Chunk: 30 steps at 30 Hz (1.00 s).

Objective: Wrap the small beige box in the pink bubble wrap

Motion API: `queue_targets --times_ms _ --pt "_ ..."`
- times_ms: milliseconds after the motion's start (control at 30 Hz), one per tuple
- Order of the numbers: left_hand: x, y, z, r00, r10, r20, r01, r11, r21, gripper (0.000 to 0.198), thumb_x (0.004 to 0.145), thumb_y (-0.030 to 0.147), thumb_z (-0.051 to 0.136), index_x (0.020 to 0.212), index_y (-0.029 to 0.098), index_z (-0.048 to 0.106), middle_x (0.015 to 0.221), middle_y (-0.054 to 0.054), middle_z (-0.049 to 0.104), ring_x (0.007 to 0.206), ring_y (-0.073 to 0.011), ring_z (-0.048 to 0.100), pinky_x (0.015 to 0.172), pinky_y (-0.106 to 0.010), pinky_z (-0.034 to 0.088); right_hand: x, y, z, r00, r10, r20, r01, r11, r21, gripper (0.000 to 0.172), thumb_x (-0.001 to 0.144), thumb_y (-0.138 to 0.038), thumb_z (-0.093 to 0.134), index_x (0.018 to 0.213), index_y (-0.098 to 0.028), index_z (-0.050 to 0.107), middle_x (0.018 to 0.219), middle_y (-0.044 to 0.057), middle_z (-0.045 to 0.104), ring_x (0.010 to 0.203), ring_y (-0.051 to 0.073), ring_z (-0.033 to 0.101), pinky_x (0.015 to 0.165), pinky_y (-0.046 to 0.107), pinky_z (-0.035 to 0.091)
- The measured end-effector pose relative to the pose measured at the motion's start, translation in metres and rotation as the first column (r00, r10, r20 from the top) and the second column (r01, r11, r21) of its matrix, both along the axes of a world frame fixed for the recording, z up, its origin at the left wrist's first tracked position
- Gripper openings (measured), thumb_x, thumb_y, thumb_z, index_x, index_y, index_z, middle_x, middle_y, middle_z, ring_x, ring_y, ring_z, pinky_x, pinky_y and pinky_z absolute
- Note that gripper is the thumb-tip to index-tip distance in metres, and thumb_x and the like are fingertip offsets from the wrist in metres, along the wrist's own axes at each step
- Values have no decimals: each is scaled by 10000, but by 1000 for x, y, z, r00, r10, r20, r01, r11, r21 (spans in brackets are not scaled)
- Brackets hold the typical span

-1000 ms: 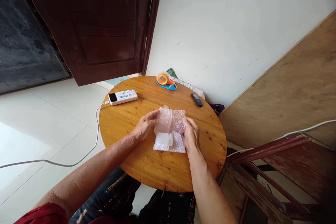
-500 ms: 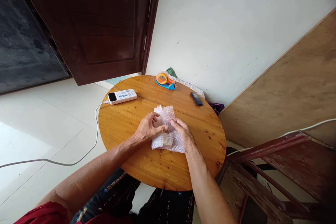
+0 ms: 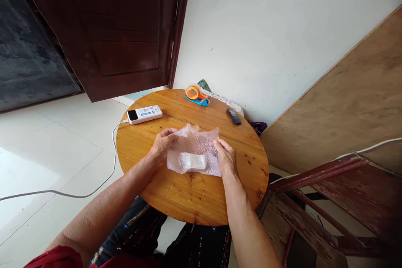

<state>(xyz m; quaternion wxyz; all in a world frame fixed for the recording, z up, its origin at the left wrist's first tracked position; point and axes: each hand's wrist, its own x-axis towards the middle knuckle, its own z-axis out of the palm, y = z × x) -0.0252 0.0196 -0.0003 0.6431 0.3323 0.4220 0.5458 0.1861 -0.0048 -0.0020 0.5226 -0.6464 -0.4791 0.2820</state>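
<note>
The bubble wrap (image 3: 205, 144) lies spread on the near half of the round wooden worktop (image 3: 185, 197), between the person's two hands. Along its near side sits a small pale packet (image 3: 197, 161), perhaps a box, though glare and the plastic make its edges hard to read. Half a second ago the wrap was bunched narrow, with the left hand reaching over it; now it is opened out wide, its far edge raised and crumpled, and the packet shows as a broader pale block.

The left hand (image 3: 163, 142) has moved out to the wrap's left side, where thumb and fingers pinch the far left corner. The right hand (image 3: 226, 155) grips the right edge near its far corner, thumb on top and fingers curled. Both forearms come in from the near side, spread apart, wrists just beside the plastic.

Farther out, the orange and blue tape dispenser (image 3: 200, 99) stays near the worktop's far edge, and a dark blurred object (image 3: 234, 116) lies to its right. On the left rests a white device (image 3: 145, 114) with a dark screen, a white cable (image 3: 75, 196) running from it across the floor side.
</note>
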Motion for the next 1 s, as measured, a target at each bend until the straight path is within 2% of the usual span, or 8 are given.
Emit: queue_targets --times_ms 167,333,467,633,767,833,933,1000 --pt "-5 8 -4 996 77 -36 -77 997 23 499 595 377 764 1004 152 588 734 4 631 586 -112 576 598 -246 461 14 3 -4 990 -58 131 63 997 -38 371 667 -518 611 863 -209 674 658 4 653 654 213 581 620 304 418" --pt "-9 1 0 917 289 -277 -213 938 274 555 734 400 681 1220 158 567 1154 -109 633 973 -205 619 800 -304 498 21 2 -4 924 -157 347 186 981 -50 385 661 -398 668 1021 -262 675 766 13 689 695 209 580 650 304 395" --pt "-11 -11 8 830 229 -508 0 911 411 329 781 368 612 1036 179 698 1113 -90 681 1071 -258 595 830 -325 499 18 0 2 957 -95 274 91 995 27 411 708 -500 651 1019 -234 678 834 25 695 722 204 607 692 327 460" --pt "-10 -15 14 748 64 -661 260 888 380 282 809 376 605 956 171 729 1001 -75 737 958 -255 652 802 -325 492 12 -16 22 960 272 -62 -271 962 20 506 810 -660 577 985 -200 698 862 64 730 766 210 657 732 332 503" --pt "-17 -16 26 740 -46 -671 372 859 352 365 878 474 541 941 158 714 897 -65 745 874 -236 660 786 -311 474 13 -43 43 878 477 -51 -479 877 -42 490 895 -638 500 994 -208 713 792 44 726 778 201 655 768 324 495" --pt "-23 -21 37 701 -78 -709 460 809 366 454 940 511 431 806 164 690 804 -53 720 798 -211 639 754 -297 454 15 -61 51 786 617 -34 -615 775 -145 447 915 -601 499 991 -221 723 811 37 728 794 194 658 782 319 496" --pt "-32 -35 52 556 -111 -824 598 742 304 514 976 509 366 666 182 613 625 -22 629 598 -161 552 633 -274 398 15 -86 52 631 772 -74 -747 579 -326 367 930 -527 521 1016 -235 726 856 38 739 814 187 669 767 310 506" --pt "-35 -46 54 431 -172 -886 691 694 202 447 970 457 412 675 193 619 550 -4 579 529 -147 516 597 -267 375 14 -97 46 607 785 -121 -755 523 -395 325 923 -491 540 1011 -232 718 864 41 741 768 175 671 677 285 507"
